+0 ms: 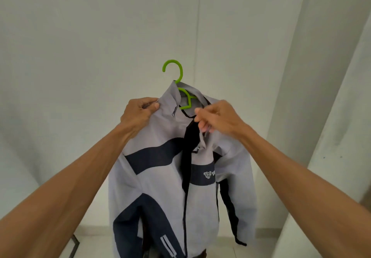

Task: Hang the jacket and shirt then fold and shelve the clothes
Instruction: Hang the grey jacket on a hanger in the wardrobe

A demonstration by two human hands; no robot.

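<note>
Gripping the grey-and-navy jacket [160,177] at its top, both hands hold it up in front of a plain white wall [80,37]. The left hand [140,115] is curled tight on the grey shoulder fabric just beside the raised collar, with the thumb pressed down over a bunched fold. The right hand [216,117] has its fingers [203,126] bent in together, pinching the narrow grey front edge of the other panel just below the collar. The jacket front hangs open, with a dark strip of lining showing between the two panels. One green plastic hanger [176,73] sits inside the neck: its hook stands up clear above the collar and touches nothing, while one of its shoulders shows in the collar opening between the two hands. The rest of the jacket hangs down between the forearms, one sleeve falling along the right side. A navy chest band carries a white logo [208,174], partly hidden by a fold, and a zip pocket [166,243] shows low on the left panel. In all: one jacket, one hanger, two hands, both clamped on cloth. Pale floor tiles [94,241] and a dark metal frame leg [75,245] show at lower left.
</note>
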